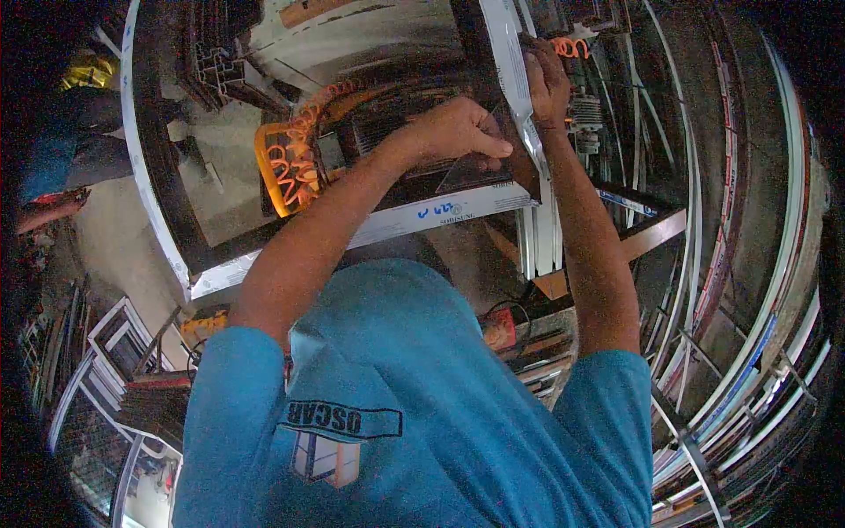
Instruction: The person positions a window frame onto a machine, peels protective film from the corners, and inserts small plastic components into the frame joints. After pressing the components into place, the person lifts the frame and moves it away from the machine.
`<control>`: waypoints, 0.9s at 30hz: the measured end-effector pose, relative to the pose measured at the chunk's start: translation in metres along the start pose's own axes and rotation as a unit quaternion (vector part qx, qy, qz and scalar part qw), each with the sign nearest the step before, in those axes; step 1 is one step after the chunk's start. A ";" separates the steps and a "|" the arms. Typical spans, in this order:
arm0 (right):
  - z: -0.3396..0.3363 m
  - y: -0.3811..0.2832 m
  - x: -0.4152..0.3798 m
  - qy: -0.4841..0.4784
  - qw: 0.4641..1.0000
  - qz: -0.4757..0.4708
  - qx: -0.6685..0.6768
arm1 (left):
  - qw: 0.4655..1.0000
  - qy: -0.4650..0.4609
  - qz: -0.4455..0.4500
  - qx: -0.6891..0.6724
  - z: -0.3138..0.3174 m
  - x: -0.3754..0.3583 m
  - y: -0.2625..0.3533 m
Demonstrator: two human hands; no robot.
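Note:
A large dark window frame [493, 194] with white printed protective film on its edges lies in front of me. My left hand [459, 134] is closed, thumb and fingers bent together, above the frame's near right corner; what it pinches, if anything, I cannot make out. My right hand [547, 86] is curled against the right side bar, its fingertips partly hidden. Just below it, the film strip [530, 139] looks wrinkled and partly loose near the corner.
Inside the frame's opening, an orange coiled air hose [295, 172] lies by an orange-edged item. Long metal profiles [775, 290] stand in racks on the right. At far left a person's arm [53, 209] shows. Finished white frames [114, 343] lean at lower left.

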State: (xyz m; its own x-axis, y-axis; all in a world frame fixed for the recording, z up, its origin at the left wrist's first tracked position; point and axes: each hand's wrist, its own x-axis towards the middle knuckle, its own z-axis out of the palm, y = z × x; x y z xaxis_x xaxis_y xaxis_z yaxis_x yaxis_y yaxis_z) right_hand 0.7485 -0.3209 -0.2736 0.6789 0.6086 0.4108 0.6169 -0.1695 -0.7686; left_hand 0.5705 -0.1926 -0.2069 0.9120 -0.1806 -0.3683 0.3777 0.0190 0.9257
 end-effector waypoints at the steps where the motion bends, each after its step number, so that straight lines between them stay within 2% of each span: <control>1: 0.000 0.003 -0.001 0.001 1.000 -0.010 0.010 | 1.000 -0.001 -0.001 -0.016 0.001 0.000 -0.002; 4: 0.001 0.009 -0.001 -0.010 0.999 0.011 0.034 | 0.999 -0.002 0.005 -0.033 0.001 0.002 -0.007; 13: 0.003 0.008 0.002 0.017 0.999 -0.028 0.008 | 1.000 -0.016 -0.004 -0.014 -0.002 0.002 -0.001; 27: 0.002 0.003 0.003 0.002 1.000 -0.018 0.002 | 0.999 -0.032 -0.005 0.000 -0.005 0.006 -0.002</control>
State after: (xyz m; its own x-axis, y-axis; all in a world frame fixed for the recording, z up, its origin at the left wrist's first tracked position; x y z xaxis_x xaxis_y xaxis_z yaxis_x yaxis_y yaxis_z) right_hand 0.7516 -0.3183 -0.2758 0.6574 0.6117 0.4399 0.6398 -0.1447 -0.7548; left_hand 0.5758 -0.1892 -0.2111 0.8963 -0.2439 -0.3704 0.3858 0.0167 0.9224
